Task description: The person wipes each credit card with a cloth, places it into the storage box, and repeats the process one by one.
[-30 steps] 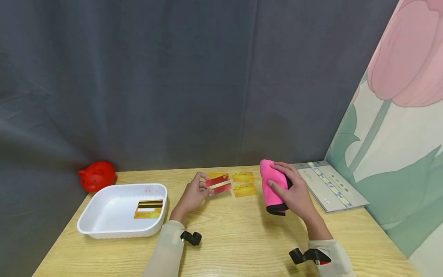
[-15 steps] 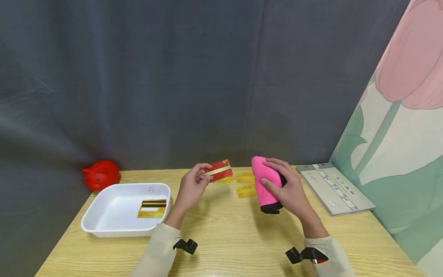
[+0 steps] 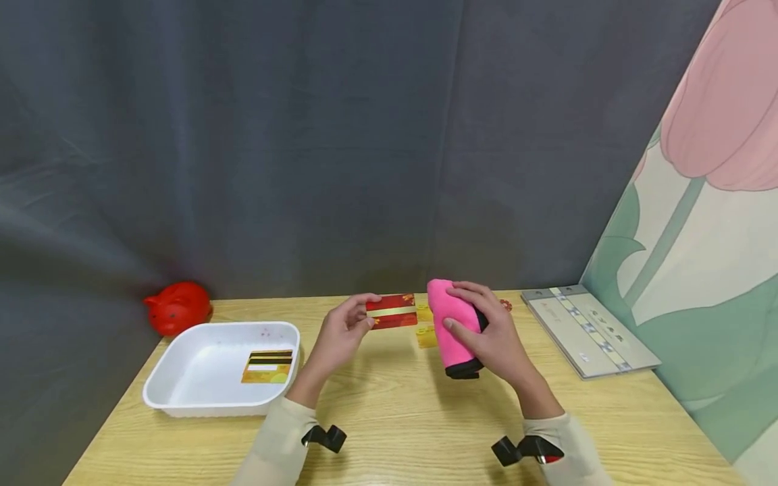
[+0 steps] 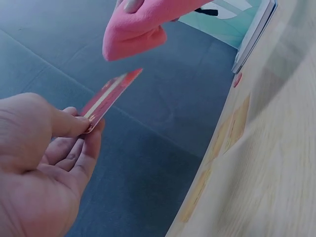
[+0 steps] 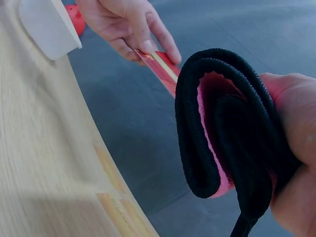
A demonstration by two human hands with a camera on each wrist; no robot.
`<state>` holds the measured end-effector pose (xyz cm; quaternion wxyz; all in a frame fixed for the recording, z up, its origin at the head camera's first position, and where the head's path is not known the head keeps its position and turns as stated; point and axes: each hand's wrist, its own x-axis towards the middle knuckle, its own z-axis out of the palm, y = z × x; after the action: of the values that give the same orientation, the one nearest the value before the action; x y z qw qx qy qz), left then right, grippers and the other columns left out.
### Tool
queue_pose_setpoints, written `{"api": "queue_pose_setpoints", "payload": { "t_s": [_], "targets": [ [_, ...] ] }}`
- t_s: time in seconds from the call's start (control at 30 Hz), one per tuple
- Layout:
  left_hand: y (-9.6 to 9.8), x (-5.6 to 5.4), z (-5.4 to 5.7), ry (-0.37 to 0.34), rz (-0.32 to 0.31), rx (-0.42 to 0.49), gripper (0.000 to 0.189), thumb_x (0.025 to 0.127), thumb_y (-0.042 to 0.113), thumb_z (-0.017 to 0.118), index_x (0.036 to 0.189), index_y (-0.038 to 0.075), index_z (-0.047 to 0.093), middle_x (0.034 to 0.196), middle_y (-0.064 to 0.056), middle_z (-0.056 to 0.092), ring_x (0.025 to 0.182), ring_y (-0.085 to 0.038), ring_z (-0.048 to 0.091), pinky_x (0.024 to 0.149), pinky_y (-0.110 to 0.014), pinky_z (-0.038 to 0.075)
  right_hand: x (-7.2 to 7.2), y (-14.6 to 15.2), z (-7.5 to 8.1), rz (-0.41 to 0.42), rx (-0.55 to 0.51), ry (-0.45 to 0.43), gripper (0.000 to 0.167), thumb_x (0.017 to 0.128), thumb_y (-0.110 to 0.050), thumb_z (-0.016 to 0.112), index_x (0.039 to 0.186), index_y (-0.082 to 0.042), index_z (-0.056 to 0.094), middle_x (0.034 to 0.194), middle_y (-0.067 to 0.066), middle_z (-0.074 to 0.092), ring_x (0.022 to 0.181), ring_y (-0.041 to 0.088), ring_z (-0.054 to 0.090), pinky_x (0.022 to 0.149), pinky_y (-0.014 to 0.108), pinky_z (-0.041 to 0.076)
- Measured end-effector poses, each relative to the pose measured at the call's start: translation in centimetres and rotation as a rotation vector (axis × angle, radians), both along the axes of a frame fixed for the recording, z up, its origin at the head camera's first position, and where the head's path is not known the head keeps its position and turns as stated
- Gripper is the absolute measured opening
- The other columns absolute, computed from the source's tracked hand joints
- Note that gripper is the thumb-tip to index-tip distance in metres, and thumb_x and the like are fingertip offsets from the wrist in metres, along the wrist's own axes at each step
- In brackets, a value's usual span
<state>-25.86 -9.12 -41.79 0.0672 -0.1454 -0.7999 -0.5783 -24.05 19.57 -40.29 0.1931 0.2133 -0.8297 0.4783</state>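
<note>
Between thumb and fingers, my left hand pinches a red card with a gold stripe by its left end, raised above the table. My right hand grips a folded pink cloth with black edging, just right of the card. The right wrist view shows the folded layers of the cloth end-on, with part of the red card behind it. Several yellow cards lie flat on the table below; in the head view the red card and cloth hide most of them.
A white plastic tray on the left holds a yellow card with black stripes. Behind it sits a red piggy bank. A grey booklet lies at the back right, with a small red item near it. A dark curtain hangs behind.
My left hand has lifted the red card away from the yellow cards and levelled it. My right hand has carried the cloth left toward the card, uncovering the small red item.
</note>
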Motion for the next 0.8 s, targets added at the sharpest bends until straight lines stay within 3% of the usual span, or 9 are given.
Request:
{"api": "queue_pose_setpoints", "payload": {
  "t_s": [0.13, 0.4, 0.6, 0.8],
  "targets": [
    [0.3, 0.0, -0.2, -0.015, 0.003, -0.013, 0.039, 0.100, 0.007, 0.066, 0.131, 0.030, 0.068, 0.113, -0.005, 0.077, 0.097, -0.019, 0.067, 0.087, -0.027, 0.058, 0.2, -0.6, -0.3, 0.019, -0.003, -0.008, 0.048, 0.089, -0.014, 0.082, 0.135, -0.018, 0.067, 0.145, 0.004, 0.056, 0.125, 0.022, 0.055, 0.083, 0.022, 0.058],
    [1.1, 0.1, -0.4, -0.003, 0.000, 0.002, 0.036, 0.098, 0.004, 0.068, 0.128, 0.023, 0.072, 0.099, -0.008, 0.073, 0.087, -0.018, 0.065, 0.073, -0.024, 0.056, 0.3, -1.8, -0.9, 0.063, 0.040, 0.014, 0.047, 0.090, -0.016, 0.081, 0.135, -0.017, 0.067, 0.145, 0.006, 0.057, 0.131, 0.027, 0.054, 0.094, 0.022, 0.054],
    [1.3, 0.2, -0.4, -0.016, -0.049, 0.032, 0.040, 0.096, 0.001, 0.069, 0.131, 0.020, 0.070, 0.104, -0.011, 0.075, 0.091, -0.018, 0.068, 0.078, -0.024, 0.057, 0.3, -2.9, -1.7, 0.072, 0.075, 0.015, 0.048, 0.089, -0.017, 0.083, 0.134, -0.019, 0.068, 0.144, 0.003, 0.059, 0.135, 0.025, 0.055, 0.104, 0.029, 0.052],
    [1.4, 0.4, -0.5, -0.014, -0.100, 0.013, 0.043, 0.098, 0.002, 0.067, 0.137, 0.021, 0.067, 0.123, -0.009, 0.074, 0.098, -0.019, 0.066, 0.086, -0.028, 0.059, 0.6, -4.0, -1.8, 0.120, 0.079, 0.027, 0.049, 0.087, -0.014, 0.083, 0.134, -0.019, 0.068, 0.144, 0.004, 0.059, 0.134, 0.026, 0.057, 0.102, 0.032, 0.055]
  ]
}}
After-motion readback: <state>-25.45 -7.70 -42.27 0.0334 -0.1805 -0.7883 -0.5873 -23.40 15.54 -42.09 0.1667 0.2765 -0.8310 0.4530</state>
